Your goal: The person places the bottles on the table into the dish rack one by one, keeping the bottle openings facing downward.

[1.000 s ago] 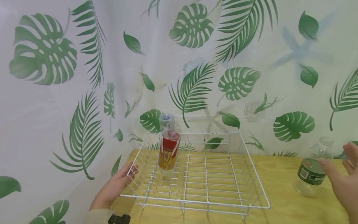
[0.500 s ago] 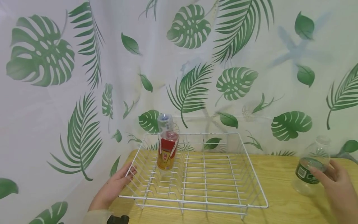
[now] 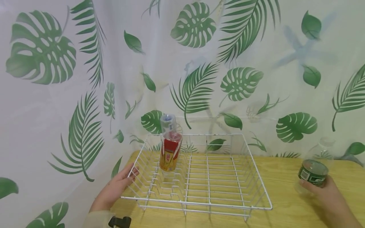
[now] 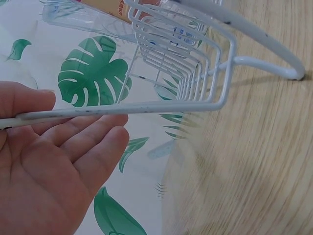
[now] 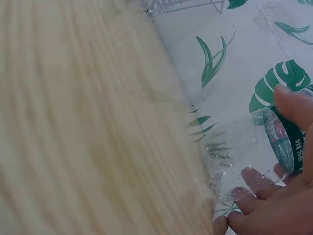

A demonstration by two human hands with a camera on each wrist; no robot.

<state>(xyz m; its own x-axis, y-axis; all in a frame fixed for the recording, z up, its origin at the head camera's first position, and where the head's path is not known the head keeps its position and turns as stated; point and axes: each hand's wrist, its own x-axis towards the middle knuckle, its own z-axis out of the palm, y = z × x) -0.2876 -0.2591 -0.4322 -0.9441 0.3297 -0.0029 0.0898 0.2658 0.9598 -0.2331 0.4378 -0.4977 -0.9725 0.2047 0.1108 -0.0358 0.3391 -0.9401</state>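
Observation:
A white wire dish rack (image 3: 211, 190) stands on the wooden table. My left hand (image 3: 121, 182) holds its left rim, thumb above the wire and fingers below, as the left wrist view shows. My right hand (image 3: 328, 194) grips a clear plastic bottle (image 5: 234, 152) with a dark green label, right of the rack. Thumb and fingers lie on opposite sides of it. Whether its base touches the table is hard to tell. In the rack's left part stands a clear bottle with a red and yellow label (image 3: 170, 155). Another clear bottle (image 3: 168, 122) shows behind it, its lower part hidden.
A white sheet with green leaf prints (image 3: 245, 47) hangs behind and to the left of the table (image 3: 282, 177). Bare tabletop shows between the rack and the green-labelled bottle. Upright wire dividers (image 3: 178, 186) line the rack's left part.
My right hand has come in from the right and closed round the green-labelled bottle, which has shifted slightly left and tilted. The left hand stays on the rack's rim.

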